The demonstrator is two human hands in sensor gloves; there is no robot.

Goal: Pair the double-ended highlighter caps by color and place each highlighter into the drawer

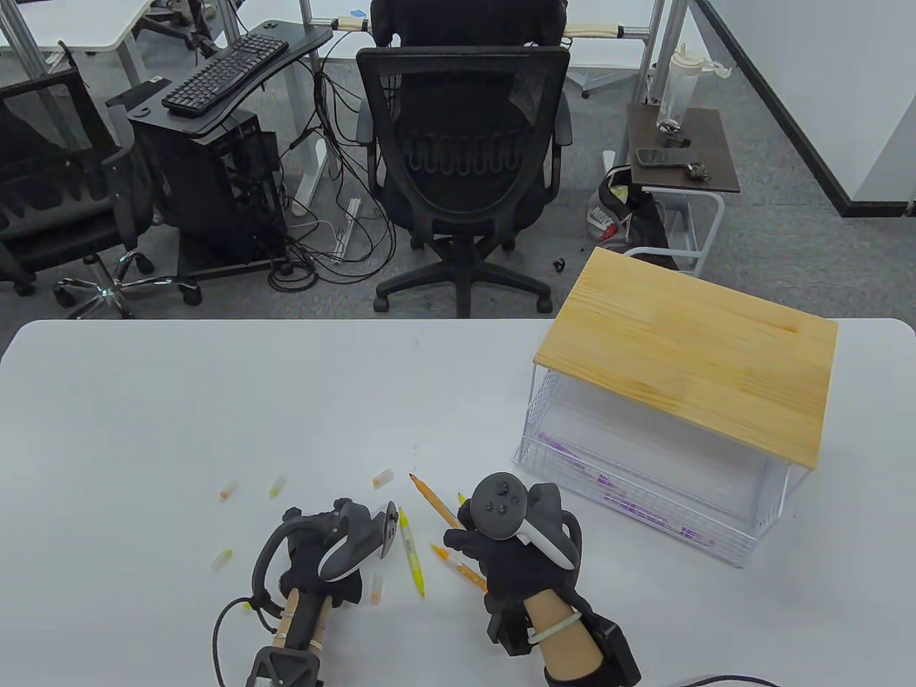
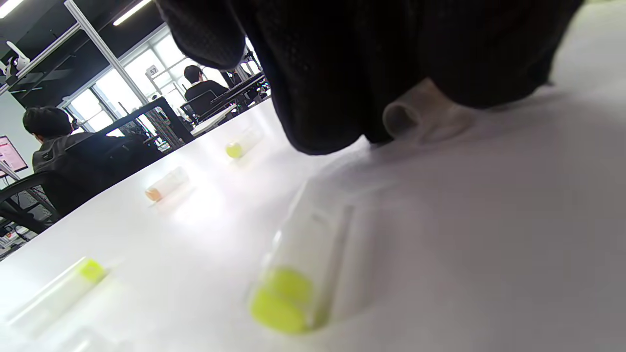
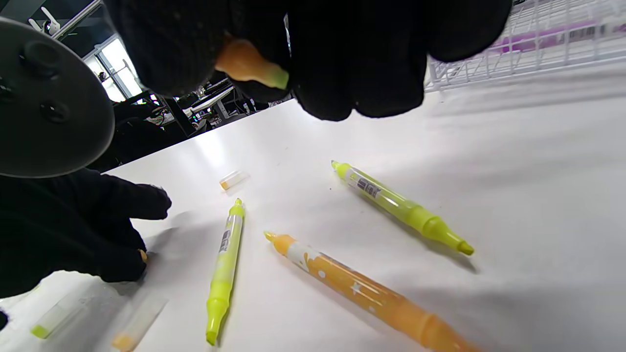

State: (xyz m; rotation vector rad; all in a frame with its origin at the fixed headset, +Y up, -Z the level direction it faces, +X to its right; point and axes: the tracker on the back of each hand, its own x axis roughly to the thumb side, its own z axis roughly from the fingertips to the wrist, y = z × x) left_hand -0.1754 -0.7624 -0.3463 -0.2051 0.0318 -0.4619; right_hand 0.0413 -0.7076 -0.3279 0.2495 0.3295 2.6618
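My right hand (image 1: 469, 533) grips an orange highlighter (image 1: 433, 499) just above the table; its uncapped tip (image 3: 249, 66) pokes out between the fingers. My left hand (image 1: 322, 562) is down on the table, its fingertips (image 3: 124, 261) pinching a clear cap (image 2: 423, 117) with an orange end. Between the hands lie a yellow highlighter (image 1: 411, 551), a second orange highlighter (image 3: 362, 288) and another yellow one (image 3: 401, 208), all uncapped. Loose caps are scattered: orange (image 1: 228, 489), yellow (image 1: 278, 486), orange (image 1: 383, 478), yellow (image 1: 223, 559), orange (image 1: 376, 588).
A white wire drawer (image 1: 558, 458) stands pulled out under a wooden top (image 1: 687, 358) at the right, with purple highlighters (image 1: 630, 501) inside. A yellow cap (image 2: 293, 293) lies close by my left wrist. An office chair (image 1: 465, 157) stands beyond the table's far edge.
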